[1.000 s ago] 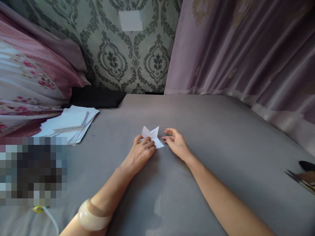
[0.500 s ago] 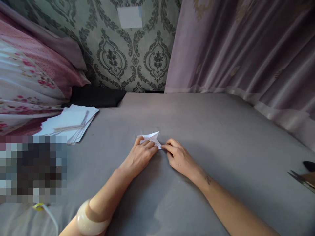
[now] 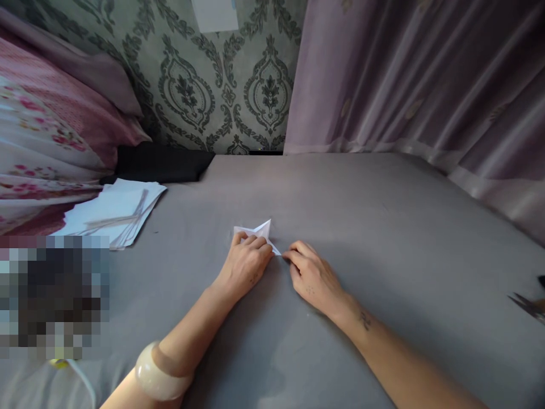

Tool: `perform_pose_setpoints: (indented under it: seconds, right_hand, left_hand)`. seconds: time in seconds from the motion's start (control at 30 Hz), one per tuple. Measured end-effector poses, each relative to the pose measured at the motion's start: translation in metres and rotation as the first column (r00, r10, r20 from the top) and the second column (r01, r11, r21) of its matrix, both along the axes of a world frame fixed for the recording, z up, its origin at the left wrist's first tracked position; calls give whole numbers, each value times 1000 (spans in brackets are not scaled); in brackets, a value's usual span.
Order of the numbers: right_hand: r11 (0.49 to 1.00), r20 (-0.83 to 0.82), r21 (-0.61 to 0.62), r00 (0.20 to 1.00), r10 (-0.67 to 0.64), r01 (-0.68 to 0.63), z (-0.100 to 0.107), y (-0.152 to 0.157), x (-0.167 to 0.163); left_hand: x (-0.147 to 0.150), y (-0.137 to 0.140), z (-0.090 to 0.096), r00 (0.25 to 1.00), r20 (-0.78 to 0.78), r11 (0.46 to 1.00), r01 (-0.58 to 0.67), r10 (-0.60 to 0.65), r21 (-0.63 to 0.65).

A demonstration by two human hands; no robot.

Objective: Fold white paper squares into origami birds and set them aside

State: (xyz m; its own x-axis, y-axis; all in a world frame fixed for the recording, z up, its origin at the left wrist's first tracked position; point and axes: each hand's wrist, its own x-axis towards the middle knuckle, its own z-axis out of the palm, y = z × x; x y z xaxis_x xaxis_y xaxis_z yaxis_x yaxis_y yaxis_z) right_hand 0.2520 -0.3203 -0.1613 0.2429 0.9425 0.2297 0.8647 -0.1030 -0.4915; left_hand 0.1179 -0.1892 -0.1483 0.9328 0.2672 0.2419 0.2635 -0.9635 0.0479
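A small piece of white folded paper point(image 3: 264, 229) with pointed, star-like corners lies on the grey cloth surface. My left hand point(image 3: 246, 262) is curled over its near side, fingers bent and gripping it against the cloth; part of the paper is hidden under them. At the paper's right-hand tip, the thumb and forefinger of my right hand point(image 3: 313, 276) are pinched together on the point. A pale bangle point(image 3: 159, 375) sits on my left forearm.
White paper sheets point(image 3: 108, 207) and a folded black cloth point(image 3: 166, 163) lie at the back left. Scissors point(image 3: 528, 307) lie at the right edge. A white cable point(image 3: 84, 379) runs at the lower left, below a blurred patch. Curtains point(image 3: 361, 79) hang at the right.
The view has tilted and shifted slightly. Both hands stay at the paper, and more of its upper points shows. My right fingers are slightly farther from my left hand, at the tip.
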Motion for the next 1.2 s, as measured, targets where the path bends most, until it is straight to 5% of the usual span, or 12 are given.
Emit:
perform_pose_setpoints:
  seconds: [0.37, 0.7, 1.0, 1.2]
  right_hand:
    - [999, -41, -1, 999, -34, 34, -1, 0, 2]
    - [995, 198, -80, 978, 67, -52, 6, -6, -3]
    - [995, -12, 103, 1000, 6, -4, -1, 1, -4]
    - [997, 88, 7, 993, 78, -79, 2, 0, -15]
  left_hand:
    - [5, 6, 2, 999, -43, 997, 0, -3, -71]
    - [4, 8, -2, 1000, 1, 996, 14, -14, -88]
    - [5, 8, 0, 1000, -7, 995, 2, -3, -101]
    - [3, 11, -6, 999, 30, 993, -26, 29, -117]
